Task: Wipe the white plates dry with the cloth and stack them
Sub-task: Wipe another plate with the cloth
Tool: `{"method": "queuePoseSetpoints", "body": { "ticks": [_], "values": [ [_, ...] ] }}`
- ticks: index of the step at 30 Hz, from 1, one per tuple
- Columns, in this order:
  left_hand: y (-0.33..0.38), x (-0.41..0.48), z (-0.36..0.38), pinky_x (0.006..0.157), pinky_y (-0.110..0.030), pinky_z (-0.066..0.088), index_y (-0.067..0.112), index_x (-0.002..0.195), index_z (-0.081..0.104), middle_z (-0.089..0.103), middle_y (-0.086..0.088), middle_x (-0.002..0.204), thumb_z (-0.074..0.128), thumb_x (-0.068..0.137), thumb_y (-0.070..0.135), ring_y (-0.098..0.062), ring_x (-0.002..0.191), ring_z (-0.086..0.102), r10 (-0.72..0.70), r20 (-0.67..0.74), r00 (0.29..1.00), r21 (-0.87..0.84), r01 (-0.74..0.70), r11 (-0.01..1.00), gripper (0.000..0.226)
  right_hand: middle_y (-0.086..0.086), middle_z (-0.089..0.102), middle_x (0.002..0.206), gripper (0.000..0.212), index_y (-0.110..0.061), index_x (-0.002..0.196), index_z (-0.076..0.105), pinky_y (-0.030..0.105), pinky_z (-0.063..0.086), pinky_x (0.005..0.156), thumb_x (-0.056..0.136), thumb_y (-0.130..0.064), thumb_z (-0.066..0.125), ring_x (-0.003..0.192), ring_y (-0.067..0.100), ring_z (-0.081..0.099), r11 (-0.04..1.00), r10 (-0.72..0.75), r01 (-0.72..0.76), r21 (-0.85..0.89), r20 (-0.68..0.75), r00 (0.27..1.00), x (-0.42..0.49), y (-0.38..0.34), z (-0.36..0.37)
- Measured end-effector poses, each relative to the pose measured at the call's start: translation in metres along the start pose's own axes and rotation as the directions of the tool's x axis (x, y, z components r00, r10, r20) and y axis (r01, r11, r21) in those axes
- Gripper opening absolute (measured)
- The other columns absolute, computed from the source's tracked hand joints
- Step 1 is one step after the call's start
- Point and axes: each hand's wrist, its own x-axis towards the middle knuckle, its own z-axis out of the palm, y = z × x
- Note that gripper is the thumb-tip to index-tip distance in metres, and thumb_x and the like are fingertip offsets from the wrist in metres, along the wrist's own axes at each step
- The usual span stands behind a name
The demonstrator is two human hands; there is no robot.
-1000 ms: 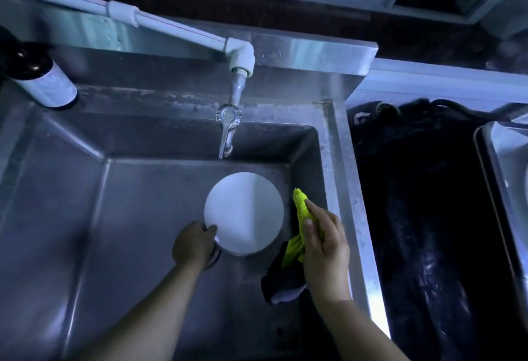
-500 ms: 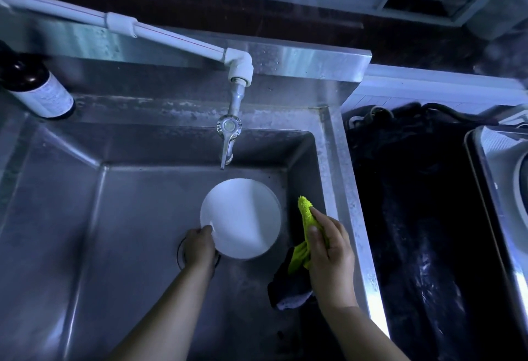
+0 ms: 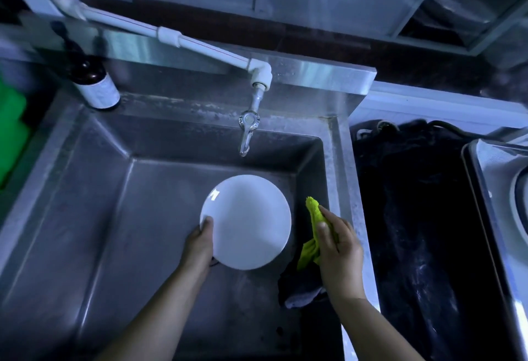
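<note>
L hand (image 3: 198, 243) grips white plate (image 3: 246, 221) by near-left rim, held above sink (image 3: 85, 189) floor. R hand (image 3: 337, 249) pinches yellow-green cloth (image 3: 314, 217) just beside plate, not touching. Step: abt to wipe. Next: bring cloth onto face. Sink wall tight on R, tap (image 3: 248, 132) beyond; open room L.

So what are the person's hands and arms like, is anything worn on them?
Nothing is worn. The left hand and right hand are bare, with no gloves, rings or watch visible. The left forearm and right forearm are bare too; no sleeve shows up to the frame's edge.
</note>
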Motion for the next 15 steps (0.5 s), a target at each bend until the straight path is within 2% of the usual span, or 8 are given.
{"method": "queuePoseSetpoints", "body": {
  "ticks": [1,3,4,6,9,12,15],
  "values": [
    [0.004,-0.011,-0.007,0.046,-0.025,0.050,0.027,0.090,0.064,0.070,0.004,0.081,0.043,0.098,0.044,-0.017,0.065,0.067,0.048,-0.009,0.999,0.003,-0.048,0.999,0.028,-0.011,0.062,0.104,0.027,-0.040,0.110,0.065,0.036,0.055,0.080,0.095,-0.020,0.056,0.091,0.016,0.065,1.000,-0.014,0.014,-0.002,0.012,1.000,0.001,-0.003,-0.002],
    [0.013,-0.034,-0.020,0.049,-0.020,0.049,0.030,0.090,0.065,0.071,0.011,0.084,0.045,0.099,0.042,-0.010,0.073,0.067,0.152,-0.024,0.988,0.020,-0.151,0.988,0.025,-0.007,0.065,0.103,0.027,-0.047,0.103,0.062,0.017,0.051,0.073,0.094,-0.022,0.058,0.087,0.003,0.063,0.999,-0.049,0.050,-0.021,0.048,0.998,0.002,-0.009,-0.007],
    [0.019,-0.048,-0.027,0.052,-0.019,0.049,0.029,0.091,0.066,0.072,0.013,0.084,0.046,0.099,0.041,-0.007,0.077,0.068,0.202,-0.033,0.979,0.032,-0.201,0.979,0.025,-0.004,0.065,0.102,0.024,-0.045,0.104,0.062,0.017,0.050,0.072,0.094,-0.024,0.058,0.087,0.004,0.063,0.998,-0.059,0.061,-0.031,0.073,0.996,0.003,-0.012,-0.009],
    [0.029,-0.076,-0.040,0.055,-0.013,0.046,0.025,0.087,0.066,0.072,0.019,0.077,0.047,0.098,0.039,0.003,0.074,0.066,0.304,-0.053,0.951,0.046,-0.302,0.952,0.027,0.001,0.066,0.104,0.020,-0.033,0.111,0.067,0.027,0.050,0.079,0.093,-0.028,0.059,0.092,0.012,0.062,0.994,-0.071,0.081,-0.077,0.124,0.990,0.005,-0.020,-0.015],
    [0.051,-0.123,-0.050,0.060,-0.014,0.043,0.028,0.080,0.059,0.068,0.022,0.074,0.048,0.096,0.042,0.012,0.067,0.060,0.418,-0.086,0.905,0.093,-0.410,0.907,0.025,0.004,0.066,0.105,0.032,-0.019,0.118,0.066,0.032,0.050,0.084,0.090,-0.033,0.064,0.095,0.018,0.061,0.984,-0.114,0.139,-0.111,0.207,0.972,0.003,-0.040,-0.024],
    [0.072,-0.174,-0.055,0.067,-0.018,0.044,0.019,0.084,0.057,0.063,0.013,0.080,0.048,0.096,0.044,0.007,0.070,0.058,0.542,-0.077,0.837,0.188,-0.522,0.832,0.029,0.002,0.067,0.099,0.031,-0.016,0.114,0.069,0.020,0.046,0.075,0.087,-0.033,0.067,0.089,0.015,0.062,0.974,-0.201,0.219,-0.050,0.241,0.949,-0.006,-0.068,-0.037],
    [0.094,-0.228,-0.058,0.054,-0.009,0.043,0.011,0.078,0.057,0.062,0.008,0.070,0.050,0.097,0.037,0.010,0.059,0.056,0.682,-0.065,0.729,0.249,-0.650,0.718,0.033,-0.002,0.068,0.092,0.021,-0.016,0.106,0.071,0.006,0.041,0.064,0.090,-0.029,0.064,0.079,0.006,0.060,0.955,-0.294,0.292,0.044,0.220,0.930,-0.016,-0.097,-0.057]
  ]
}}
